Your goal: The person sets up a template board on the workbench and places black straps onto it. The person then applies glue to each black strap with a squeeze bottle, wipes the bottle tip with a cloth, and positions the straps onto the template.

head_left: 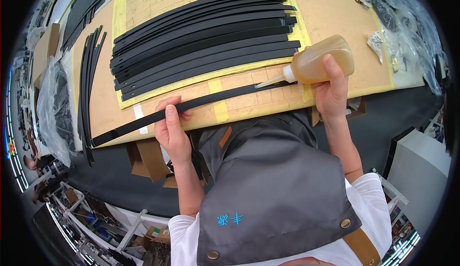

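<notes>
A long black strap (215,97) lies slantwise along the front of the table. My left hand (172,127) pinches it left of its middle, thumb on top and fingers beneath. In my right hand (330,86) is a squeeze bottle (326,57) of amber liquid, tipped over to the left. Its thin pale nozzle reaches down to the strap near the right end, where a small whitish spot shows at the tip. Whether the tip touches the strap I cannot tell. Behind the strap lies a row of several similar black straps (201,36).
Yellow tape (220,105) marks the brown tabletop (335,12). More black strips (87,84) hang over the left edge. Clear plastic bags (55,108) stand at far left, with more plastic wrap (405,21) at right. A cardboard box (146,158) sits below the front edge.
</notes>
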{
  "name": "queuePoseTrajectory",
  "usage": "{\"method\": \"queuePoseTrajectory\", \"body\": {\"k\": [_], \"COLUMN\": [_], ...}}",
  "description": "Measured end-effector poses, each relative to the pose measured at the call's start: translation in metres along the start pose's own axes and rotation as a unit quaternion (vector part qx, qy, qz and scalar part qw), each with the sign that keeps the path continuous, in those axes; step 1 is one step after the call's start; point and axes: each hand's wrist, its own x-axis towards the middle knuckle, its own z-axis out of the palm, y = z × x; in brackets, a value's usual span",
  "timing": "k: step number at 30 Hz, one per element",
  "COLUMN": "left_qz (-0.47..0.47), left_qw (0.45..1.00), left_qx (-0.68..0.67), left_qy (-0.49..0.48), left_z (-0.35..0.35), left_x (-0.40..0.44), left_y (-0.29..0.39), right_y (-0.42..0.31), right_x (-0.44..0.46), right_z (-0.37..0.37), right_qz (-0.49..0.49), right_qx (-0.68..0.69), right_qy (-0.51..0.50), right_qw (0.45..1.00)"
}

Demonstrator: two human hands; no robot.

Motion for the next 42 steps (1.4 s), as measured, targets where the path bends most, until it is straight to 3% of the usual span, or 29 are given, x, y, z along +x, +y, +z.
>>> {"method": "queuePoseTrajectory", "body": {"k": [10, 19, 29, 32, 35, 39, 42], "left_qz": [-0.005, -0.005, -0.016, -0.065, -0.192, -0.253, -0.074], "left_qw": [1.000, 1.000, 1.000, 0.998, 0.978, 0.948, 0.963], "left_qx": [-0.007, -0.011, 0.005, 0.008, 0.064, 0.158, 0.197], "left_qy": [-0.002, -0.006, -0.013, -0.019, -0.040, -0.112, -0.166], "left_z": [-0.001, -0.002, 0.000, -0.001, -0.009, -0.015, 0.005], "left_x": [0.000, 0.000, 0.000, -0.002, -0.009, -0.010, -0.003], "left_y": [0.001, -0.001, 0.005, 0.013, 0.031, 0.055, 0.046], "right_y": [0.005, -0.003, -0.003, -0.004, -0.019, -0.023, -0.024], "right_x": [0.002, 0.002, 0.002, 0.002, 0.002, 0.012, 0.014], "right_z": [-0.009, -0.002, -0.011, -0.015, -0.015, -0.037, -0.042], "right_qz": [0.000, 0.006, 0.012, 0.040, 0.082, 0.110, 0.121], "right_qx": [-0.032, 0.051, -0.010, 0.060, 0.172, 0.299, 0.344], "right_qy": [-0.011, 0.023, -0.013, 0.001, 0.000, -0.015, -0.032], "right_qw": [0.999, 0.998, 1.000, 0.997, 0.982, 0.948, 0.931]}}
